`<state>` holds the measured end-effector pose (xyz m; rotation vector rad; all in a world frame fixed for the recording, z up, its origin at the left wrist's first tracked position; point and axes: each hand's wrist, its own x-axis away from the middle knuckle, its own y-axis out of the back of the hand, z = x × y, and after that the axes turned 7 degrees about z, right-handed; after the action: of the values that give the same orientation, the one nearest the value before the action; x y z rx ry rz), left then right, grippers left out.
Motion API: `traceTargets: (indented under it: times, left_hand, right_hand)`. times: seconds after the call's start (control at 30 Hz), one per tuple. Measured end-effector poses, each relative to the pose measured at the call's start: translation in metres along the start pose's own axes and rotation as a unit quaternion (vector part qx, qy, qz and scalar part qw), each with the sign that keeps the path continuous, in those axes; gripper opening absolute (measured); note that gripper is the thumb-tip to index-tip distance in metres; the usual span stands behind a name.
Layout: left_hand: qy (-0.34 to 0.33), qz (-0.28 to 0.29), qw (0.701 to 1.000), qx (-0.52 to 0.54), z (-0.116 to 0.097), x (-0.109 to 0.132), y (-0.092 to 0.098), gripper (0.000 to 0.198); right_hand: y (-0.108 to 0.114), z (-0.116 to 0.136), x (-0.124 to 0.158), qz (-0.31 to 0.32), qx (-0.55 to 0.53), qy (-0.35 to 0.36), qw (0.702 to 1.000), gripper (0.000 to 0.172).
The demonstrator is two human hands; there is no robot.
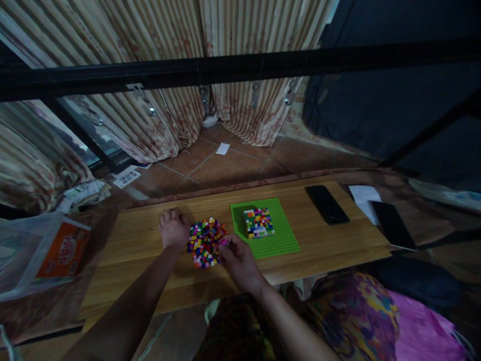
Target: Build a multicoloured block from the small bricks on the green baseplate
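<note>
My left hand (pixel 173 228) rests on the wooden table top at the left side of a pile of small toy bricks (pixel 206 245) in many colours. Its fingers lie loosely on the wood, and nothing shows in them. At the pile's right edge, my right hand (pixel 238 258) pinches a small pink brick (pixel 224 242) between thumb and fingers. Just right of that hand lies a green baseplate (pixel 283 233). A square block of mixed-colour bricks (pixel 259 222), several layers high, stands on the baseplate.
A black phone (pixel 326 204) lies on the table's right part. Beyond the right end are white paper (pixel 364 198) and another dark flat device (pixel 393 224). A clear plastic bin (pixel 28 255) with an orange package (pixel 63 249) stands at the left. A dark bar (pixel 240 69) crosses in front of striped curtains.
</note>
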<state>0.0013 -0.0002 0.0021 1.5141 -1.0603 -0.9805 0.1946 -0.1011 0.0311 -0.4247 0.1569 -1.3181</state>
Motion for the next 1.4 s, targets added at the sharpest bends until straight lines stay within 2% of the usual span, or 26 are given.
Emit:
traceTargets:
  times: [0.33,0.57,0.7,0.83,0.93,1.13,1.33,1.4]
  left_hand:
    - [-0.01,-0.003,1.0,0.006,0.002,-0.001,0.0,0.038]
    - [-0.011,0.001,1.0,0.003,0.002,-0.002,0.0,0.04]
    - [-0.011,0.001,1.0,0.006,0.002,-0.002,0.0,0.04]
    - [-0.008,0.0,1.0,0.009,0.003,-0.002,-0.001,0.04]
    - [-0.006,-0.003,1.0,0.011,0.004,-0.002,-0.003,0.039]
    - [-0.002,-0.003,1.0,0.014,0.004,-0.002,-0.004,0.04]
    - [-0.006,-0.001,1.0,0.005,0.002,-0.001,0.0,0.04]
    - [-0.007,0.0,1.0,0.002,0.002,-0.001,0.001,0.039]
  right_hand:
    - [-0.002,0.005,0.003,0.019,-0.019,0.021,0.999,0.027]
    - [0.003,-0.005,0.0,-0.035,-0.003,0.002,0.999,0.025]
    - [0.012,-0.011,-0.01,-0.069,0.118,-0.024,0.99,0.019]
    - [0.022,-0.012,-0.019,-0.077,0.306,-0.002,0.949,0.02]
    - [0.026,-0.012,-0.021,-0.069,0.365,0.007,0.928,0.019]
    - [0.024,-0.014,-0.026,-0.048,0.373,0.021,0.926,0.019]
    - [0.021,-0.007,-0.021,-0.029,0.286,0.025,0.958,0.02]
    - [0.02,0.002,-0.014,-0.034,0.283,0.035,0.958,0.022]
